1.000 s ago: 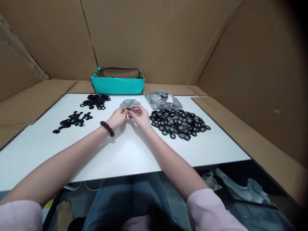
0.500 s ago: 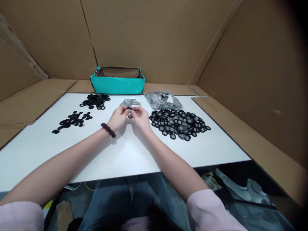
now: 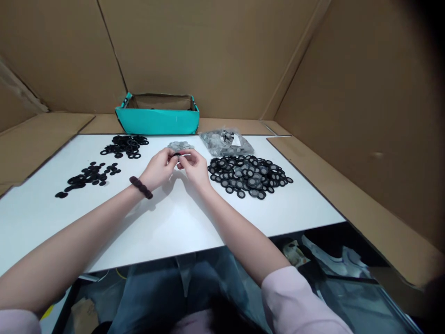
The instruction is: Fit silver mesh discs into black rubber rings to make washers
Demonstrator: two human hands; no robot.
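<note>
Together, left hand (image 3: 159, 168) and right hand (image 3: 194, 168) pinch a black ring (image 3: 176, 155) before the teal bin (image 3: 158, 121).

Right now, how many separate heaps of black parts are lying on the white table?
3. One heap of black rings at far left, a flatter black scatter nearer on the left, and a big pile of mesh-filled rings right of the hands.

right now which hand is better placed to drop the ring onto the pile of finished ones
Right. The right hand lies beside the pile of finished rings, while the left hand sits farther from it. Both hands pinch the small black ring between them.
</note>
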